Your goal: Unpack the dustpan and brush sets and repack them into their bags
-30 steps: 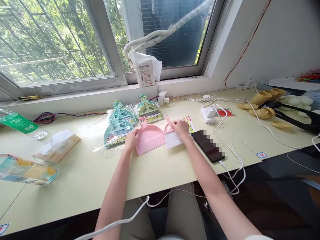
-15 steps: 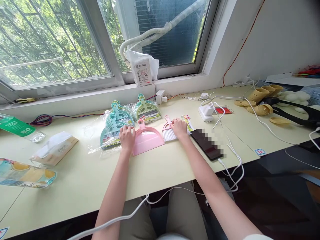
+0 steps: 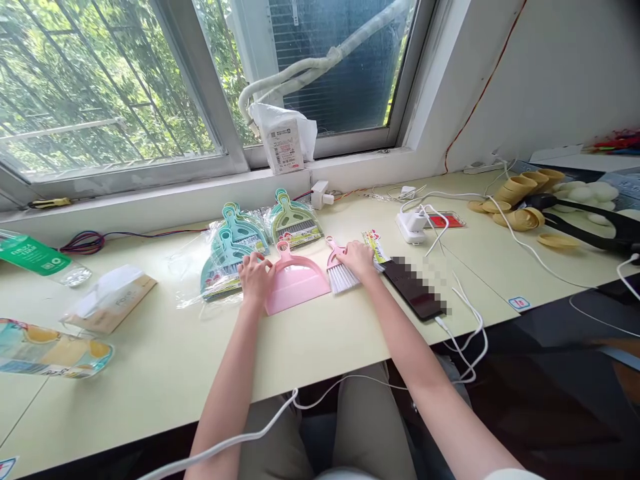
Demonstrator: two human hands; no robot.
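1. Here we are at the pale table (image 3: 310,360), and the pink dustpan (image 3: 297,283) lies flat in the middle, its handle loop at the far side, its wide lip facing near.
2. Just to its right, the pink brush (image 3: 342,277): handle angled far and left, white bristles fanned toward the near side. Two pieces, side by side, not nested!
3. The left hand (image 3: 256,277) is at the dustpan's left edge, fingers bent, thumb side against the rim; touching, it seems, but whether it truly grips I cannot tell.
4. The right hand (image 3: 359,259) has the brush, thumb and fingers closed over its right part and hiding some of it.
5. So, the score: by the look of it, the pink pair is out and laid apart, no plastic visible over either piece.
6. Unfinished, I'd judge: brush and dustpan are not joined, and both have a hand at them.
7. Over to the left and far side, the blue dustpan sets (image 3: 216,269) and the green dustpan set (image 3: 295,219) sit together in clear plastic, looking untouched, no pink among them.
8. And beyond the right hand, a printed card (image 3: 374,245) lies near the phone (image 3: 413,290), apart from the dustpan.
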